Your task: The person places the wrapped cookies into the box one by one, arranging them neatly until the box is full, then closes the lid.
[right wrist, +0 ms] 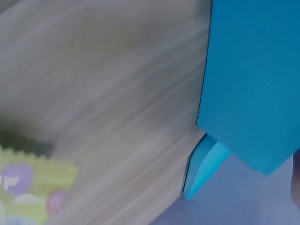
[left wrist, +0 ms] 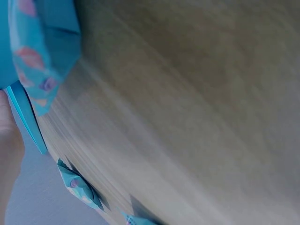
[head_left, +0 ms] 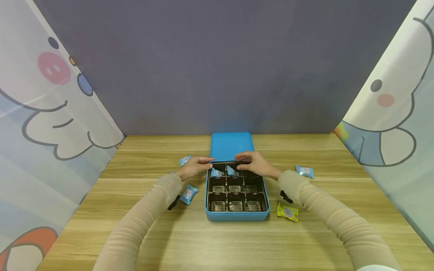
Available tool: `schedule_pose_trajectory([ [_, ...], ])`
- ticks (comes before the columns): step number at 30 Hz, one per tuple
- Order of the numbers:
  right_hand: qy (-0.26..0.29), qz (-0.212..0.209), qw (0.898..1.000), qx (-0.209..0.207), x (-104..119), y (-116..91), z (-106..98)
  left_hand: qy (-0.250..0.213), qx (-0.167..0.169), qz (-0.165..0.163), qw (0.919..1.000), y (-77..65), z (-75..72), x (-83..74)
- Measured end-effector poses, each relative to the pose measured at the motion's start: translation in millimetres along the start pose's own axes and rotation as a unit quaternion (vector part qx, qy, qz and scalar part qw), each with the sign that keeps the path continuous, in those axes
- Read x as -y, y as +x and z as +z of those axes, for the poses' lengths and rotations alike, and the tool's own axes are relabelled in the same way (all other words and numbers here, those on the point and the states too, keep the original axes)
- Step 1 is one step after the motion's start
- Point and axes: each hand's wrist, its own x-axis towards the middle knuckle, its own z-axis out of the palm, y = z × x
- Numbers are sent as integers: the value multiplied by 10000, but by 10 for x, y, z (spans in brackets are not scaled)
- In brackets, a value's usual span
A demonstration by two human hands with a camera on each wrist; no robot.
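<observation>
A blue box (head_left: 237,216) with a dark nine-compartment tray (head_left: 226,192) sits in front of me. One blue-wrapped candy (head_left: 217,173) lies in the back left compartment and another blue candy (head_left: 232,171) leans in the back middle one. At the box's back left corner, my left hand (head_left: 192,168) rests its extended fingers near the rim. My right hand (head_left: 257,165) reaches over the back row, fingers and thumb apart, thumb tip close beside the middle candy. The right hand partly covers the back right compartment. In both wrist views the fingertips are mostly out of sight.
Behind the box lies its blue lid (head_left: 232,146). Left of it are blue candies (head_left: 188,194), (head_left: 185,160), one more partly hidden by the left wrist. To the right lie a blue candy (head_left: 304,171) and a yellow candy (head_left: 287,212). A grey panel (head_left: 223,75) borders the table's back.
</observation>
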Motion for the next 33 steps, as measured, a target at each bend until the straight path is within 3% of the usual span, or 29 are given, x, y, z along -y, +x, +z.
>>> schedule_pose_trajectory([
  [9,-235,250,9994,28,23,-58,-130,-178,-29,-53,9998,0,-14,2],
  [16,-56,522,9986,-7,24,-152,-241,-82,-29,-12,10000,-7,6,-12],
  [33,-254,581,9975,-303,-79,-310,-420,-192,-45,-119,9997,-8,22,-8],
])
